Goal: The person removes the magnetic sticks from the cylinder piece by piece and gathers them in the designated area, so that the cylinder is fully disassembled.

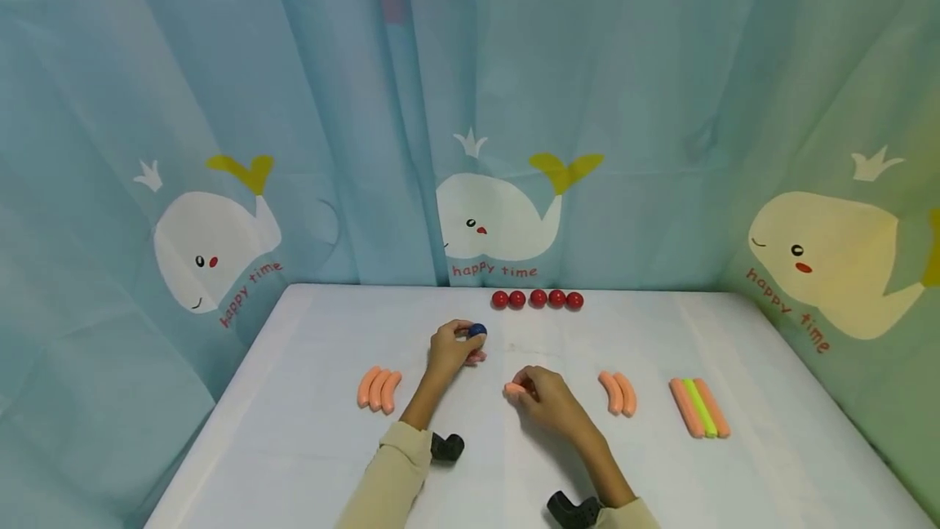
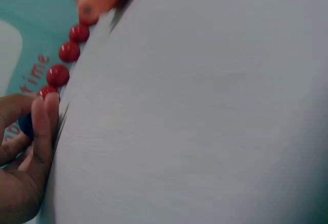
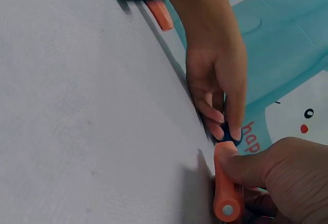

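Slightly left of the table's middle, my left hand (image 1: 446, 352) pinches a dark blue ball (image 1: 477, 331) between thumb and fingers. My right hand (image 1: 549, 400) holds a short curved orange rod (image 1: 515, 389), its far end pointing left. In the right wrist view a round silvery dot shows in the near end of this rod (image 3: 226, 185). There the rod's tip overlaps the blue ball (image 3: 237, 134), but the head view shows the two apart. The left wrist view has the ball (image 2: 24, 125) partly hidden by the fingers of the left hand (image 2: 23, 183).
Several red balls (image 1: 538, 299) line the table's back edge. Three curved orange rods (image 1: 381, 390) lie at left, two more curved rods (image 1: 618, 393) at right. Farther right, a green straight rod (image 1: 700, 408) lies between two orange straight rods (image 1: 686, 408). A whale-printed curtain (image 1: 624, 64) surrounds the table (image 1: 294, 464).
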Tool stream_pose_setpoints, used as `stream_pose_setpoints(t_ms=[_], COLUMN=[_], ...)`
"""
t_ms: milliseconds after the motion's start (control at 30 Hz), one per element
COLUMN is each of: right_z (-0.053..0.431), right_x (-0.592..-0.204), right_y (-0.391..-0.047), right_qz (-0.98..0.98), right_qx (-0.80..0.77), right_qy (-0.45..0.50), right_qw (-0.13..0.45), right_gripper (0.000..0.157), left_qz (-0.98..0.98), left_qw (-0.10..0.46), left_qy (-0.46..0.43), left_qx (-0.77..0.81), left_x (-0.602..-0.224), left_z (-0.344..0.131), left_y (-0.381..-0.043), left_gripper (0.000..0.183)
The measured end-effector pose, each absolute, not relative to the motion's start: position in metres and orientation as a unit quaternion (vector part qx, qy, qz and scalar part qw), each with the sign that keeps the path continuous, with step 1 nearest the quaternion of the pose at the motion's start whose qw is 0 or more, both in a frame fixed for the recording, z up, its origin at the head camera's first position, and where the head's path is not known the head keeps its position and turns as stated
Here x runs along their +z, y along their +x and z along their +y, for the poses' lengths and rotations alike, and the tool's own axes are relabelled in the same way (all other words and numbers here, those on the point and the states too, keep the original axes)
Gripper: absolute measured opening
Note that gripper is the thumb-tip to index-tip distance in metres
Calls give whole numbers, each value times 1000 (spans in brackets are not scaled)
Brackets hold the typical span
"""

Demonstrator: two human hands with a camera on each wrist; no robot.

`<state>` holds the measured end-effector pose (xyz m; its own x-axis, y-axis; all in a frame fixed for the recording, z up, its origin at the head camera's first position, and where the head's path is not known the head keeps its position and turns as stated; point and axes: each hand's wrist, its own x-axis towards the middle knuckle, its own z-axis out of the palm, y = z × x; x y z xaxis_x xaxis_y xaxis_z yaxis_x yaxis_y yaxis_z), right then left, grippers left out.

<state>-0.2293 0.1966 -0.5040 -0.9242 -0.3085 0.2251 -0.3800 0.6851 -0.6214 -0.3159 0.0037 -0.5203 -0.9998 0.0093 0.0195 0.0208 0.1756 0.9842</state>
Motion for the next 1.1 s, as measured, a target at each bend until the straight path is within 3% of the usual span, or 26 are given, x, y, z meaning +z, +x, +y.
stream_pose_setpoints(t_ms=[167,500,1100], right_z=[195,193,194], right_x=[-505,-505,-502], right_y=[-230,-231,-231], right_qz=[-915,-916,-917], right_qx=[360,364,367], right_qy=[181,169,154], right_qw=[39,24,22], right_gripper=[4,5,10], left_qz=[-748,-792,-817], left_qw=[-4,49,52], left_qy=[-6,-13,-36], left_qx=[-663,-609,-573], left_x=[-521,-529,-528], left_z=[5,11,17], left_y=[-346,-382,-401], left_gripper=[35,40,46])
